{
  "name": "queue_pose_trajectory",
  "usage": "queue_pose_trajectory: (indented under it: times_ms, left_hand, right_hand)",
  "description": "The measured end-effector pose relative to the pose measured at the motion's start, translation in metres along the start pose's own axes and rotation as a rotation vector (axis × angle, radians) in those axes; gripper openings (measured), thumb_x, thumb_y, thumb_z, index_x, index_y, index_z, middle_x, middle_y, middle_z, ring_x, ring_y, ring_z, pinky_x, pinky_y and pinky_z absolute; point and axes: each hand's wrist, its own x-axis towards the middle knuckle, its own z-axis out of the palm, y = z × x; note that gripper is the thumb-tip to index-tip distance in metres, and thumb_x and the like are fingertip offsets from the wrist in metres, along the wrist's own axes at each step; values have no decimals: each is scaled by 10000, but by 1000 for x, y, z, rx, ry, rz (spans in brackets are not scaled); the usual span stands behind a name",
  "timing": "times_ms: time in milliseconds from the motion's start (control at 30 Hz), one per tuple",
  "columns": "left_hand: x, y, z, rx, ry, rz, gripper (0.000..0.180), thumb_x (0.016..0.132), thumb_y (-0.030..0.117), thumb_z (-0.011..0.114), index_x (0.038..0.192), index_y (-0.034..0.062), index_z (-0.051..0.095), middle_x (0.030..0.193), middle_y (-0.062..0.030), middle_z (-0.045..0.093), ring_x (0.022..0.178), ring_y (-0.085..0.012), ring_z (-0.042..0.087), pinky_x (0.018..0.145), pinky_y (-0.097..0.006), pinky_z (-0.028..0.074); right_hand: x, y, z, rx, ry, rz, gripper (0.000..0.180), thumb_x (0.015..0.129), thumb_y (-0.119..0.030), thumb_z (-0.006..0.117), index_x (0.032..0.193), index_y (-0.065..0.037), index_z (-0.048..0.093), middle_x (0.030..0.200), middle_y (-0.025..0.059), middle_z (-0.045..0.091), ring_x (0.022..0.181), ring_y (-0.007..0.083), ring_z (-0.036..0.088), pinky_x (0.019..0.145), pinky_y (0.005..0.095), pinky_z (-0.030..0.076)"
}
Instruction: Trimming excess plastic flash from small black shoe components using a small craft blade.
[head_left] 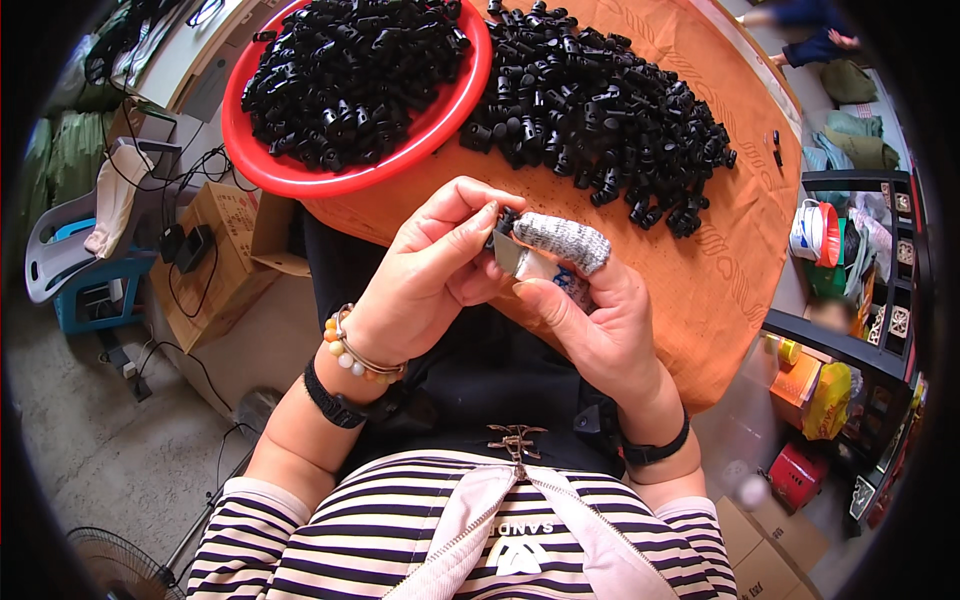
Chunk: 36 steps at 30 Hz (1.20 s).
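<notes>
Both hands meet at the centre of the frame, just below the table edge. The left hand has its grip pinched together on a small black plastic part, thumb and forefinger closed around it from the left. The right hand comes in from the right, its grip clamped on a small grey piece that sits directly beneath the black part, touching it; the wrapped finger lies across the top, pointing left towards the part. So the part lies between the two grips, nearer the left fingertips. Its long axis I cannot tell.

Above, the table wears an orange cloth, with a loose heap of black parts at upper centre-right and a red basin full of the same at upper left. Cardboard boxes stand at the left, shelving at the right.
</notes>
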Motion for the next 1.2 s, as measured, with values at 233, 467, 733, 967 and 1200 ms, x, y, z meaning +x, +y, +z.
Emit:
queue_pose_trajectory:
  times_ms: [233,467,733,967,1200]
  left_hand:
    - [-1,0,0,54,15,21,169,942,181,471,1067,80,523,821,33,532,660,2,473,535,-128,352]
    - [-1,0,2,79,8,16,183,955,178,420,1073,67,504,842,16,540,642,-19,435,529,-165,331]
    - [-1,1,1,54,37,-1,188,952,174,424,1078,56,498,798,16,527,620,-13,420,518,-160,312]
    - [0,0,1,-14,14,-16,207,944,186,439,1091,53,496,744,11,500,581,-19,388,490,-161,299]
    - [1,-2,-5,16,-49,-21,210,941,182,438,1092,50,498,720,7,487,556,-31,364,485,-165,290]
  right_hand:
    - [1,2,-1,-8,4,-28,297,836,-63,625,1120,-8,558,865,29,627,748,46,556,641,190,450]
    - [1,6,-1,-51,16,-77,281,832,-59,625,1100,-3,566,857,53,635,746,83,587,650,222,470]
    - [2,9,4,-101,46,-113,277,834,-54,617,1100,0,565,840,59,637,737,89,592,653,229,474]
    - [1,6,0,64,-2,-52,282,874,-71,571,1147,-10,537,944,35,625,824,66,563,720,194,445]
    - [12,2,-2,362,121,77,415,883,-131,583,1232,34,429,1149,63,531,999,73,492,866,215,388]
